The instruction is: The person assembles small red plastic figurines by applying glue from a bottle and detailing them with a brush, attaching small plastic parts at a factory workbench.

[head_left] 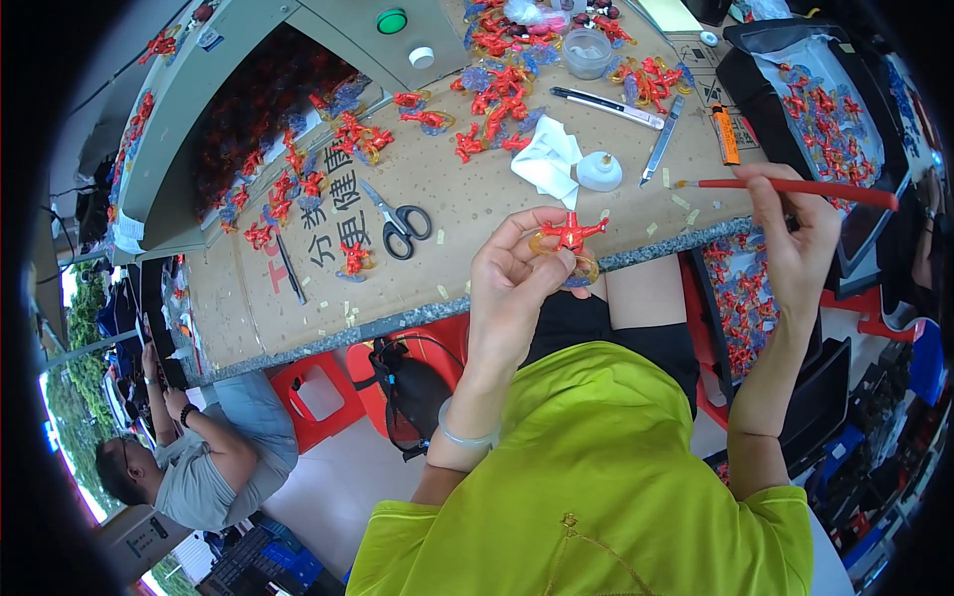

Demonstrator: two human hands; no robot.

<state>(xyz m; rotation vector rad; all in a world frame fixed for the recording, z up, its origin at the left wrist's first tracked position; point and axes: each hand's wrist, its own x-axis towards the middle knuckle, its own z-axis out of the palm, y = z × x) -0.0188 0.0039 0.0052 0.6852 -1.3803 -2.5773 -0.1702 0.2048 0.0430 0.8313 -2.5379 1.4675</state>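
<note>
Lime shirt (606,457) sits nearest, left grip (515,273) pinched on figurine (571,234), right grip (801,230) on brush (840,190).

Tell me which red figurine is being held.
The red figurine pinched in the left hand. Many others lie loose on the table, and the right hand holds a red-handled brush instead.

Your workbench (417,311) has a speckled edge and a brown covering sheet (479,181). At your far left, a grey metal cabinet (343,35) stands on it. Red figures (502,94) lie before the cabinet opening and along the far side, near a clear round tub (588,66). Locate the scissors (390,215) and dark slim tool (291,268) on your left; farther right, a white tissue (547,157), white bottle (599,172), utility knife (608,107), grey blade tool (663,139) and orange packet (725,135). Pale scraps (681,202) dot the sheet.
</note>
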